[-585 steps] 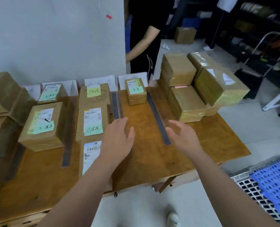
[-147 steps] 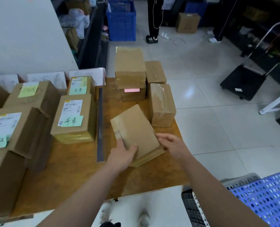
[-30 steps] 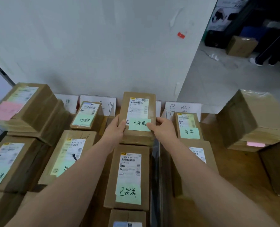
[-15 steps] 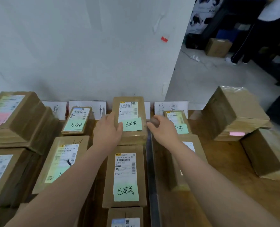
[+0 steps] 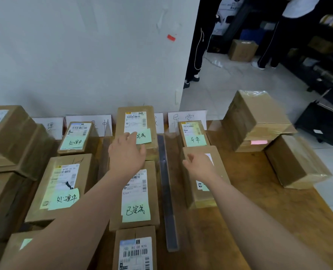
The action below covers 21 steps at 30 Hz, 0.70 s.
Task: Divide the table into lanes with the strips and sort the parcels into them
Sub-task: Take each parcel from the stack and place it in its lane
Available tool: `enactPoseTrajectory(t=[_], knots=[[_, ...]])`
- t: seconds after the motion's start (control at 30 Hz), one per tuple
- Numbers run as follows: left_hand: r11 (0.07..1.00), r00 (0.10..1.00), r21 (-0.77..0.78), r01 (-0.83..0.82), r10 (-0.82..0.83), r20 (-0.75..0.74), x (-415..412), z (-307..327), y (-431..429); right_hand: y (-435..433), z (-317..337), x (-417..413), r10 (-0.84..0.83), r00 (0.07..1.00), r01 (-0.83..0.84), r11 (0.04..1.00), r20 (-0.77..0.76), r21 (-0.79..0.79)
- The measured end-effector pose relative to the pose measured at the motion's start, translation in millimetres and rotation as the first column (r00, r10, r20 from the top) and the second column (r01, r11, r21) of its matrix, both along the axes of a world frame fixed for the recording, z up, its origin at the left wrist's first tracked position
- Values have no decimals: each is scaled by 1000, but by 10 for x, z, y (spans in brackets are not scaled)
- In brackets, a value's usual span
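A labelled brown parcel (image 5: 135, 121) with a green note stands at the far end of the middle lane, against the white wall. My left hand (image 5: 126, 154) hovers just in front of it, fingers relaxed, covering part of the note. My right hand (image 5: 199, 165) hangs loosely curled and holds nothing, above a parcel (image 5: 202, 195) in the right lane. A dark grey strip (image 5: 166, 191) runs along the wooden table (image 5: 269, 215) between these two lanes. Two more labelled parcels (image 5: 136, 195) lie nearer me in the middle lane.
Unsorted plain parcels (image 5: 257, 117) are stacked at the table's right end. Left lanes hold more labelled parcels (image 5: 64, 184). White paper signs (image 5: 187, 119) lean on the wall behind the lanes. People stand on the tiled floor at the back right, near a black trolley (image 5: 321, 121).
Both hands have let go of the far middle-lane parcel and pulled back toward me; the right hand moved right, over the right lane. The parcel stays by the wall.
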<state>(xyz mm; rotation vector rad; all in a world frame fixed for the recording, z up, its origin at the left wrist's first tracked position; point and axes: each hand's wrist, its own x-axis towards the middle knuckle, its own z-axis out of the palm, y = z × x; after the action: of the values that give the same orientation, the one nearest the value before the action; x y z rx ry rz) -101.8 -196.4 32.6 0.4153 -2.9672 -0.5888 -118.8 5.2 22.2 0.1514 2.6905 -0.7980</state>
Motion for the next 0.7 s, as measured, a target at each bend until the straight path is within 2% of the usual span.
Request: enactPoseTrajectory(t=[0.17,0.4,0.7], knots=[[999,998,-36,-6,8,55,29,-19,14,16,-180,29,36,998,-38,999,47,39],[999,996,-51,-6,11,90,79,-48,33,-25,-159,93,88,995,-85,995,43,-59],[998,993,-59,-2,9,119,141,-51,20,-55,-199,163,150,988,-148,988,38,-37]])
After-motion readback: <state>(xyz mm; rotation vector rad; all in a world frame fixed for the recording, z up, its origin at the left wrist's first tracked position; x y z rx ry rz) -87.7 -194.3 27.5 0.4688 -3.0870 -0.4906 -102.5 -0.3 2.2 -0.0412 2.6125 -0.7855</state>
